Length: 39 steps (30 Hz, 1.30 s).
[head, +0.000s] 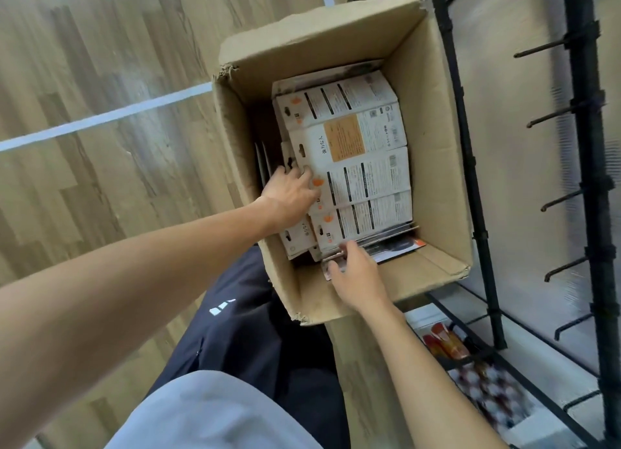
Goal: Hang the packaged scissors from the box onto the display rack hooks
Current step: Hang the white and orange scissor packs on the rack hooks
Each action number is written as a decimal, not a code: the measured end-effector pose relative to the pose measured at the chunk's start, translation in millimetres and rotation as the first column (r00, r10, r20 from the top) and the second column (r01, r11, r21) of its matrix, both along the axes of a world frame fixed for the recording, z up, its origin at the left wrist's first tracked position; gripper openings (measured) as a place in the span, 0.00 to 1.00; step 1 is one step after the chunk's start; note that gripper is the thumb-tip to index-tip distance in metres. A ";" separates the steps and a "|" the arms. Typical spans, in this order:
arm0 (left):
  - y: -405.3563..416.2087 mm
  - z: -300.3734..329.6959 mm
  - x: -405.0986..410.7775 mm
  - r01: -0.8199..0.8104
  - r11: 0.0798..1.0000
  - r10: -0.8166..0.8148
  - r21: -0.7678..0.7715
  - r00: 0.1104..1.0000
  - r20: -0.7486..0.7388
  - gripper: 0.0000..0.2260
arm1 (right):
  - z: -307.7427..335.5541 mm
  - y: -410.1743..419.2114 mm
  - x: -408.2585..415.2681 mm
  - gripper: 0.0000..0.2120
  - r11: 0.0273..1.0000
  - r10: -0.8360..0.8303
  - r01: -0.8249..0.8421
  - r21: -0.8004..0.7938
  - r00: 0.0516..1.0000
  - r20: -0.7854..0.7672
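Packaged scissors (349,152) lie flat in the box (433,166), long axes toward the rack hooks (551,116); left hand (289,196) presses them with flat fingers, while right hand (353,274) pinches the nearest pack's edge.

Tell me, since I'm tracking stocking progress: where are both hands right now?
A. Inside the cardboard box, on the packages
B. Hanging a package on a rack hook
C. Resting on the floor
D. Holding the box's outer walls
A: the left hand and right hand both reach into the cardboard box, touching the packaged scissors; the rack hooks are bare.
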<state>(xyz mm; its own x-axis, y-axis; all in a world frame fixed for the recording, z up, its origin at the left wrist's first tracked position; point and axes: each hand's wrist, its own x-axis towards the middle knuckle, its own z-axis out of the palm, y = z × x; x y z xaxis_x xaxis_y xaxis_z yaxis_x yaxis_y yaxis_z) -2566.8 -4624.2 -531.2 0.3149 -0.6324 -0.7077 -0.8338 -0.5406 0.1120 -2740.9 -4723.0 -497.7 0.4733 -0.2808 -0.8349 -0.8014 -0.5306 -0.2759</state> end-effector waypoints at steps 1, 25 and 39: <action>-0.1 -0.5 -0.5 -0.004 1.000 0.004 0.000 1.000 0.020 0.20 | -1.2 -1.1 0.3 0.19 1.000 -0.007 0.007 0.000 1.000 -0.005; -0.9 -4.9 0.5 -0.175 0.984 0.175 0.008 0.984 0.007 0.16 | -13.0 5.7 -1.2 0.17 1.000 -0.013 0.014 -0.014 0.998 0.058; 7.4 -20.7 4.9 -0.354 0.923 0.329 -0.150 0.929 -0.169 0.16 | -61.6 34.9 28.1 0.09 0.916 -0.001 -0.003 -0.402 1.000 -0.008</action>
<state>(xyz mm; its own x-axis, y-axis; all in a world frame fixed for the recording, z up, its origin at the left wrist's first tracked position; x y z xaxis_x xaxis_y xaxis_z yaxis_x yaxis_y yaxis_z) -2561.9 -4616.8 -551.9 0.4407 -0.6212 -0.6480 -0.5712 -0.7509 0.3313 -2712.8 -4688.1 -559.3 0.4674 -0.5933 -0.6554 -0.8022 -0.5961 -0.0325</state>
